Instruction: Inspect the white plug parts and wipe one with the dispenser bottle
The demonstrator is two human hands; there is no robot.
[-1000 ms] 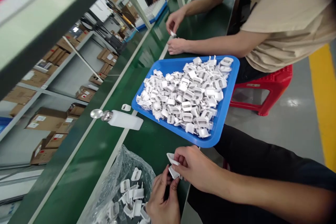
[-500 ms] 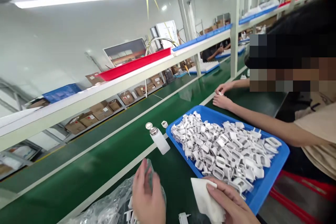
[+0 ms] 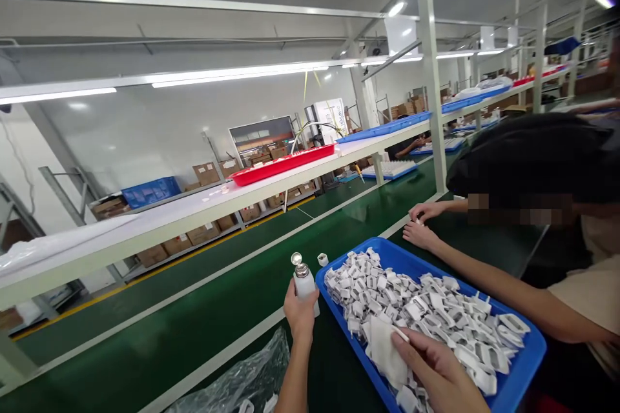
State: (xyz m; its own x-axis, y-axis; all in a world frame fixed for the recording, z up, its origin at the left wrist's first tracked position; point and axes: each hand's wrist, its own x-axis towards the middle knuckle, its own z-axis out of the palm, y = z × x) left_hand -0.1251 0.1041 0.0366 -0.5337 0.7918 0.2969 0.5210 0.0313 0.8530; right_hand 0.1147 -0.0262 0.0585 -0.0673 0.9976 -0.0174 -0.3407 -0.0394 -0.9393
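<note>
My left hand (image 3: 299, 311) is wrapped round a white plastic bottle (image 3: 305, 282) with a metal top, its lid flipped up. Between the fingers and thumb of my right hand (image 3: 438, 364) is a folded white cloth (image 3: 386, 350), held over the near left part of a blue tray (image 3: 356, 343). Heaped in that tray are many small white plastic parts (image 3: 411, 310). A clear plastic bag (image 3: 242, 374) with some white parts lies below my left forearm. Just beyond the bottle stands a small white piece (image 3: 323, 259).
A co-worker's hands (image 3: 420, 226) work on a small part beyond the tray, one forearm along its far right side. The green conveyor belt (image 3: 194, 297) runs past. Above it is a shelf (image 3: 194, 213) carrying a red tray (image 3: 283, 164) and blue trays (image 3: 382, 128).
My left hand has moved from above the plastic bag forward to the bottle and taken hold of it. My right hand still holds the cloth. The view has tilted up.
</note>
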